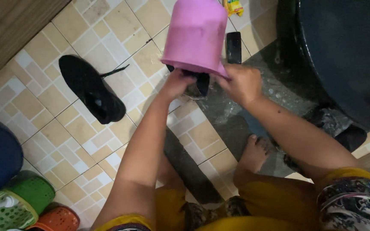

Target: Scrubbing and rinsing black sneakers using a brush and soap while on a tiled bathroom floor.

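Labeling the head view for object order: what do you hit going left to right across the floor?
Green basket → orange basket → black shoe → left hand → pink bucket → right hand → big dark tub. The dark item under the bucket, between the hands, is left out.

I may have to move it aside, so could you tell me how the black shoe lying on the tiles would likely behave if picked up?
The black shoe looks like soft fabric, so it would probably flex and feel light. Its loose lace would likely dangle. Lying on its side, it should slide rather than roll.
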